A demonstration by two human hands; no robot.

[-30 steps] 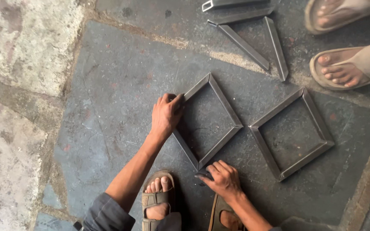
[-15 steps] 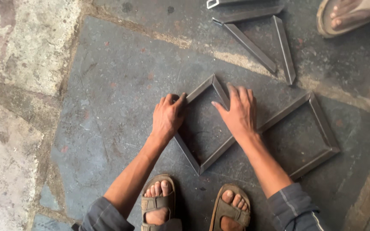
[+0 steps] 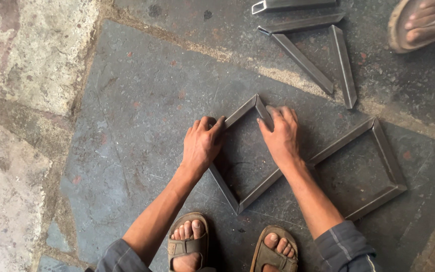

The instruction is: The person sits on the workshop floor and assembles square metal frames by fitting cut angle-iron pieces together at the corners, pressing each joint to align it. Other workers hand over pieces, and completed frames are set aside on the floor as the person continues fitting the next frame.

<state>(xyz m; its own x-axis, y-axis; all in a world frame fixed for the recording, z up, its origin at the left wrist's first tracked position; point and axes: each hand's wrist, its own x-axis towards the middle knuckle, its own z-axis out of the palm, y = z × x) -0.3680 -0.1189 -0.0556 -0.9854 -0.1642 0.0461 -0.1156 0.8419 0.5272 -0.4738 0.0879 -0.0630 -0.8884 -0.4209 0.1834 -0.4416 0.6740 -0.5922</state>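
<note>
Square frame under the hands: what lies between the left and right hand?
In the head view, only the frame's top corner and the bare stone floor inside it lie between the left hand and the right hand.

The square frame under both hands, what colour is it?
Dull grey bare metal; the square frame shows best in the head view.

No packages, labels, signs, screens

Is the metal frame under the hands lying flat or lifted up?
Flat: the square metal frame rests on the stone floor, with the left hand and right hand pressing its upper sides.
</note>
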